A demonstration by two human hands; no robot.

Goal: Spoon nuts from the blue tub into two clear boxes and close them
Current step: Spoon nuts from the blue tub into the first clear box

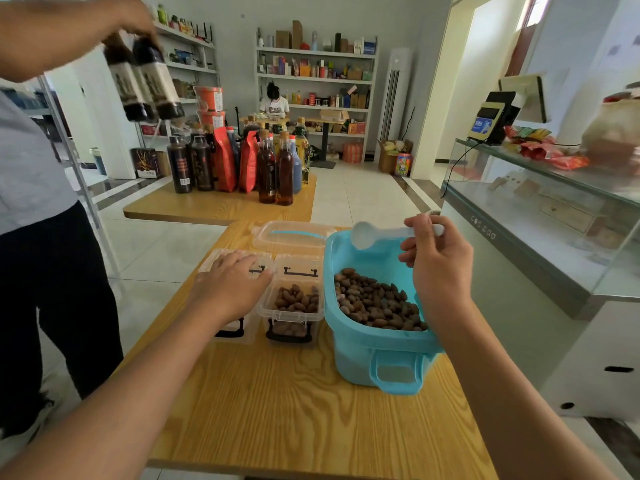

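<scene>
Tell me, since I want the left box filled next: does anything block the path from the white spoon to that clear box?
Yes. The left hand lies flat over the left clear plastic box, covering its top. The white plastic spoon, held by the right hand, hangs empty above the blue plastic tub.

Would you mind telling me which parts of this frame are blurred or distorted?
Head view: the two dark bottles carried at upper left are motion-blurred; the bag at the right edge is smeared too; wide-angle bending bows the door frames at the edges; the nuts in the blue tub stay sharp.
</scene>
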